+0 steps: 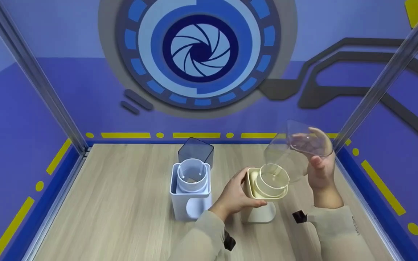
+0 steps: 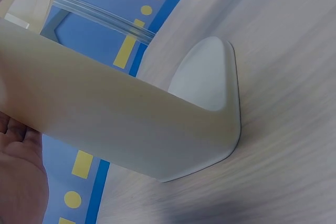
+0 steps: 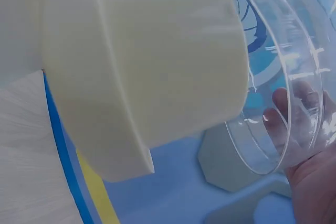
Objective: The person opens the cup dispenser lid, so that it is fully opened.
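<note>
My left hand [image 1: 235, 195] grips the side of a cream plastic stand [image 2: 115, 114], thumb across its front below the rim. The stand has a round collar on top and a rounded foot on the table. In my right hand [image 1: 323, 166] is a clear, tilted plastic container [image 1: 285, 154], with fingers behind it and thumb in front. Its round open neck overlaps the stand's collar in the head view. The right wrist view shows the clear neck [image 3: 273, 135] right at the end of the cream collar [image 3: 178, 66].
A light blue stand [image 1: 180, 208] of the same shape is to the left of the cream one. Behind it is a dark tinted clear container [image 1: 196, 150]. The wooden table [image 1: 122, 195] is bordered by blue walls and metal posts [image 1: 54, 94].
</note>
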Available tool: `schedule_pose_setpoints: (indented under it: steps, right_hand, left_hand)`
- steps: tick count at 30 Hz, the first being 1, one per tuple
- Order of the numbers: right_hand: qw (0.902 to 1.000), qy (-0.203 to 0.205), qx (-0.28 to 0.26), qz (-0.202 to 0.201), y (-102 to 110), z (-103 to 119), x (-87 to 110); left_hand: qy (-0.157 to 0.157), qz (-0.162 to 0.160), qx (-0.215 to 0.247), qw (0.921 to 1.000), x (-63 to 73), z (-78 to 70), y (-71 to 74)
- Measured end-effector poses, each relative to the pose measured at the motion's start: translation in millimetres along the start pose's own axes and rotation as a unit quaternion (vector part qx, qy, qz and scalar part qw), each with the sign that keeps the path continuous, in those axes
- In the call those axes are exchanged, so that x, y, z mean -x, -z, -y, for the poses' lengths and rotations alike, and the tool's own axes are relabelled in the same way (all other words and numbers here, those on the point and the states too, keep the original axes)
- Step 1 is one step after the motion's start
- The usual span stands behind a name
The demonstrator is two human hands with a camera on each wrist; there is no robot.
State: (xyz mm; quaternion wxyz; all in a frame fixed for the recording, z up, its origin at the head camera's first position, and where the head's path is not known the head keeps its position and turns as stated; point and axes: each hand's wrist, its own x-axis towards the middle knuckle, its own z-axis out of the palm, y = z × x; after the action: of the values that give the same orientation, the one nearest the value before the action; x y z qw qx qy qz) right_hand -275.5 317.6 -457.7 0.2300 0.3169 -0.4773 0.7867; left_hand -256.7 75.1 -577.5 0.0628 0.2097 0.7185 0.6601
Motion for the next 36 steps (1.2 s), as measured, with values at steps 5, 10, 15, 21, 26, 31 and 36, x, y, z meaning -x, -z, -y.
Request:
schedule_pose_setpoints:
  steps: [5,10,15,21,26,31,36]
  right_hand:
    - [0.9991,0.01,0.0,-0.041,2,0,-3.4]
    - [0.9956,0.037,0.019,-0.084,3,-3,-8.2]
    - [0.9871,0.042,0.067,-0.14,4,-6,-11.2]
    - [0.9729,0.012,0.116,-0.2,10,-12,-9.8]
    - [0.9621,-0.039,0.149,-0.225,17,-16,-6.4]
    - [0.9586,-0.075,0.146,-0.233,24,-25,-3.0]
    - [0.9546,-0.115,0.157,-0.226,33,-37,2.6]
  left_hand:
    - [-0.006,0.001,0.001,1.0,-0.1,1.5,0.8]
    - [-0.001,-0.003,-0.005,1.0,-0.3,2.4,1.0]
    - [0.002,-0.01,-0.006,0.9999,-0.3,3.9,-0.3]
    - [0.0,-0.013,-0.01,0.9999,0.4,3.4,-1.2]
    - [-0.001,-0.014,-0.01,0.9999,0.9,2.4,-1.6]
    - [-0.003,-0.007,0.008,0.9999,0.8,1.6,-1.4]
    - [-0.002,-0.005,0.002,1.0,0.3,2.5,-0.9]
